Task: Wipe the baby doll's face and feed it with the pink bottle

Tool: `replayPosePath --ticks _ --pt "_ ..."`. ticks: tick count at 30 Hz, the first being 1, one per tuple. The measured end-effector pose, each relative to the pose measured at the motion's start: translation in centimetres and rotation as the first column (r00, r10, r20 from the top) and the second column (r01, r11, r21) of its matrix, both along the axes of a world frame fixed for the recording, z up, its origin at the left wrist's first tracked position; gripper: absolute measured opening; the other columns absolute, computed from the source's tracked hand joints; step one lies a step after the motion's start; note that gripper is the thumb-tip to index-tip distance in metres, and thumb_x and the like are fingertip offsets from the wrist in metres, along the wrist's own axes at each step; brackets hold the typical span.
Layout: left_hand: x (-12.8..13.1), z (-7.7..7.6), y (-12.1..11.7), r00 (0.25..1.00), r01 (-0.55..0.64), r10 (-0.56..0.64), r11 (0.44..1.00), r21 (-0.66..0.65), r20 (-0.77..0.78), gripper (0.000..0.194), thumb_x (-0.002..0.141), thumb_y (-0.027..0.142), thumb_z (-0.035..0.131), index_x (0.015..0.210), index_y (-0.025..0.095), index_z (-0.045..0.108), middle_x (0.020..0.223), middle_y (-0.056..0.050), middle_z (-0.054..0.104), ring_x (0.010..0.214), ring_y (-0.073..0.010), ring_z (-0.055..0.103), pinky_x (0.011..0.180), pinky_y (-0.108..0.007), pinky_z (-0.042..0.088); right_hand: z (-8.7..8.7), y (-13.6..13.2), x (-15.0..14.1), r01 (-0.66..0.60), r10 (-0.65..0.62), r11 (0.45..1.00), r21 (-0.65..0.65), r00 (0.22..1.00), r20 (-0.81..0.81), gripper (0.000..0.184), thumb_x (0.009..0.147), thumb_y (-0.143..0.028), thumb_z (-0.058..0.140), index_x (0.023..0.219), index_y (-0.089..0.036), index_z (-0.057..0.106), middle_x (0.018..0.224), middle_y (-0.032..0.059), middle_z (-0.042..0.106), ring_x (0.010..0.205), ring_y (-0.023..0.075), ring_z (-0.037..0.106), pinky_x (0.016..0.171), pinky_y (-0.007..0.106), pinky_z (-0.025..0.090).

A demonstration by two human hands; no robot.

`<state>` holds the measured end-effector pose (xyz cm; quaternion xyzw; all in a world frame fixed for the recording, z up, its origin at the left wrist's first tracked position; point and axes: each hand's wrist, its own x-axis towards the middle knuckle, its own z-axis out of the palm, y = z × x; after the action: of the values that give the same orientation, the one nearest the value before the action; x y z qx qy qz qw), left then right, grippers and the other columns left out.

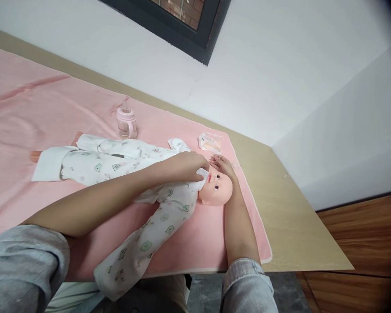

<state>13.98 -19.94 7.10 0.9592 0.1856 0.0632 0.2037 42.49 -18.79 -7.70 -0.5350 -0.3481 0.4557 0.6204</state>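
Observation:
A bald baby doll lies on its back, dressed in a white printed outfit. Reaching across its chest, my left hand is closed on a piece of white cloth close to the doll's mouth. I cannot tell whether that cloth is part of the collar or separate. On the far side of the head is my right hand, fingers stretched out and loosely bent, its forearm passing beside the crown. One long sleeve hangs over the table's near edge.
A pink blanket covers much of the wooden table. Beyond the doll's legs stands a pink-topped baby bottle. A small clear packet lies past my hands. A white wall with a dark-framed window rises behind.

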Motion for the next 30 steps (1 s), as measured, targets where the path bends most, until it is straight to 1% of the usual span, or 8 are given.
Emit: replayPosePath --ticks 3,6,11,14,18,23,25,30 --pt "0.1 -0.1 0.0 1.000 -0.001 0.001 0.999 0.038 -0.010 0.010 0.079 0.018 0.054 0.070 0.019 0.053 0.064 -0.001 0.059 0.059 -0.0179 0.053 0.054 -0.029 0.026 0.4 -0.2 -0.3 0.005 -0.005 1.000 -0.014 1.000 0.011 0.030 0.071 -0.032 0.082 0.092 -0.021 0.065 0.097 0.0030 0.073 0.094 0.0158 0.070 0.100 0.035 0.056" --pt "0.1 -0.2 0.0 1.000 0.004 -0.004 0.998 0.067 0.003 0.010 0.079 0.017 0.053 0.069 0.019 0.052 0.066 -0.001 0.059 0.059 -0.0179 0.053 0.053 -0.029 0.027 0.8 -0.4 -0.6 0.008 -0.008 1.000 -0.019 1.000 0.011 0.031 0.070 -0.033 0.083 0.092 -0.020 0.065 0.097 0.0032 0.072 0.095 0.0166 0.070 0.101 0.037 0.055" --pt "0.2 -0.7 0.4 0.998 -0.001 -0.007 0.993 0.118 0.067 0.007 0.081 0.017 0.053 0.081 0.019 0.060 0.077 -0.003 0.065 0.070 -0.0200 0.059 0.057 -0.028 0.031 1.1 -0.4 -0.9 0.000 0.000 1.000 -0.020 1.000 0.021 0.033 0.068 -0.032 0.084 0.091 -0.020 0.064 0.099 0.0033 0.072 0.095 0.0156 0.069 0.101 0.035 0.054" --pt "0.4 -1.2 0.6 0.994 0.021 -0.035 0.991 0.129 0.105 0.010 0.083 0.017 0.054 0.085 0.018 0.064 0.080 -0.003 0.066 0.073 -0.0206 0.061 0.059 -0.028 0.034 1.1 -0.4 -0.9 0.018 -0.017 0.999 -0.034 0.999 0.028 0.032 0.069 -0.032 0.082 0.093 -0.021 0.063 0.094 0.0020 0.072 0.092 0.0149 0.069 0.100 0.035 0.054" --pt "0.6 -1.8 0.9 0.981 0.033 -0.062 0.988 0.152 0.186 0.021 0.084 0.017 0.053 0.096 0.020 0.069 0.084 -0.003 0.067 0.078 -0.0211 0.062 0.063 -0.028 0.037 1.3 -0.4 -1.0 0.055 -0.052 0.997 -0.052 0.997 0.061 0.026 0.071 -0.031 0.079 0.089 -0.021 0.063 0.084 0.0015 0.071 0.091 0.0169 0.068 0.098 0.037 0.055" --pt "0.9 -2.1 1.1 0.982 0.018 -0.055 0.981 0.195 0.183 0.025 0.084 0.017 0.052 0.097 0.020 0.073 0.088 -0.006 0.069 0.082 -0.0223 0.062 0.066 -0.029 0.039 1.6 -0.5 -1.2 0.078 -0.074 0.996 -0.048 0.994 0.076 0.021 0.072 -0.029 0.076 0.086 -0.021 0.063 0.081 0.0020 0.070 0.092 0.0183 0.069 0.099 0.039 0.054" --pt "1.0 -1.9 0.9 0.981 0.003 -0.039 0.982 0.189 0.188 0.027 0.085 0.017 0.051 0.098 0.020 0.075 0.090 -0.006 0.069 0.085 -0.0226 0.063 0.069 -0.029 0.041 1.8 -0.6 -1.4 0.084 -0.079 0.995 -0.046 0.993 0.087 0.020 0.072 -0.029 0.076 0.085 -0.021 0.063 0.081 0.0029 0.070 0.094 0.0195 0.069 0.099 0.040 0.054" --pt "1.2 -1.2 0.5 0.986 -0.045 0.026 0.993 0.110 0.167 0.029 0.086 0.015 0.052 0.099 0.021 0.077 0.096 -0.007 0.070 0.088 -0.0215 0.065 0.072 -0.027 0.043 1.9 -0.6 -1.5 0.084 -0.080 0.996 -0.043 0.992 0.095 0.020 0.071 -0.030 0.076 0.083 -0.021 0.063 0.081 0.0038 0.070 0.095 0.0214 0.069 0.100 0.042 0.054"
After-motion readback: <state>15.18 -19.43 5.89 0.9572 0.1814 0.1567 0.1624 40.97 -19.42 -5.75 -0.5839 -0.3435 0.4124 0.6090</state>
